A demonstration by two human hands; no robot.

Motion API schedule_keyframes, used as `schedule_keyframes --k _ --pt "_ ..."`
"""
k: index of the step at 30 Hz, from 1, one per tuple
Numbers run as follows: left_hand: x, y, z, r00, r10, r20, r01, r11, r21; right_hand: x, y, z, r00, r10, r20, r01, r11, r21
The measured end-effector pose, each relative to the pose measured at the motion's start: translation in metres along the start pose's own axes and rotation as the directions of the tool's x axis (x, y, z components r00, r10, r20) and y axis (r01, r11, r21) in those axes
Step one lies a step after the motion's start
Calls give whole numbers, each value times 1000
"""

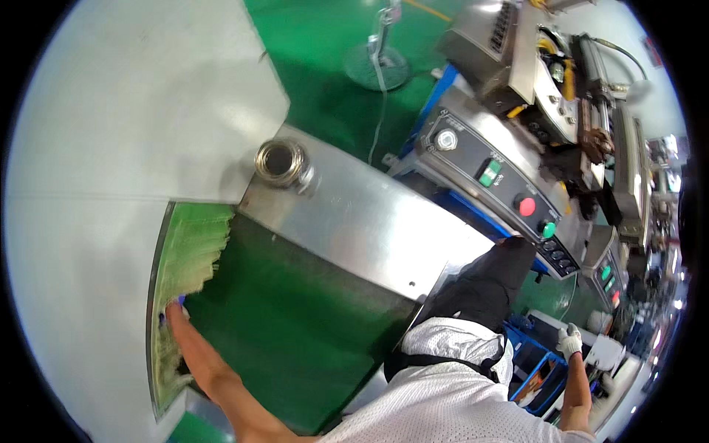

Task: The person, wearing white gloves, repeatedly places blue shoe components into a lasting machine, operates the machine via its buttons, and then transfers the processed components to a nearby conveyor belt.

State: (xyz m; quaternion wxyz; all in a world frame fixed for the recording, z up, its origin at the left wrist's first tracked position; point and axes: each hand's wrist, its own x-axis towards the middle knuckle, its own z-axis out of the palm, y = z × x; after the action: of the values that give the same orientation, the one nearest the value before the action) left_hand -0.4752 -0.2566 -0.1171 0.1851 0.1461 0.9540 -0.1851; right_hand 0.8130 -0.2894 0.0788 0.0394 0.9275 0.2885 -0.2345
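Observation:
My left arm reaches toward the foot of the white wall at the left, and my left hand (174, 308) is small and blurred there. A bit of blue shows at its fingertips. It is beside a pale yellow-green, ragged-edged strip (188, 251); what it touches cannot be made out. My right hand (570, 342), in a white glove, hangs low at the right, near a blue-framed rack (533, 380). Whether its fingers hold anything does not show clearly.
A metal bench (362, 214) runs across the middle, with a stack of shiny metal rings (281, 161) on its left end. A machine control panel (502, 184) with coloured buttons stands at the right. Beyond are a round-based stand (377, 68) and a trailing cable (379, 111).

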Motion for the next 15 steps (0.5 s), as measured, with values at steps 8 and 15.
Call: schedule_keyframes --k 8,15 --pt "4 -14 -16 996 90 20 -92 968 233 -73 10 52 960 275 55 -280 933 225" --pt "-43 -19 -3 935 345 88 -342 800 493 -51 -17 155 967 61 248 -127 958 259"
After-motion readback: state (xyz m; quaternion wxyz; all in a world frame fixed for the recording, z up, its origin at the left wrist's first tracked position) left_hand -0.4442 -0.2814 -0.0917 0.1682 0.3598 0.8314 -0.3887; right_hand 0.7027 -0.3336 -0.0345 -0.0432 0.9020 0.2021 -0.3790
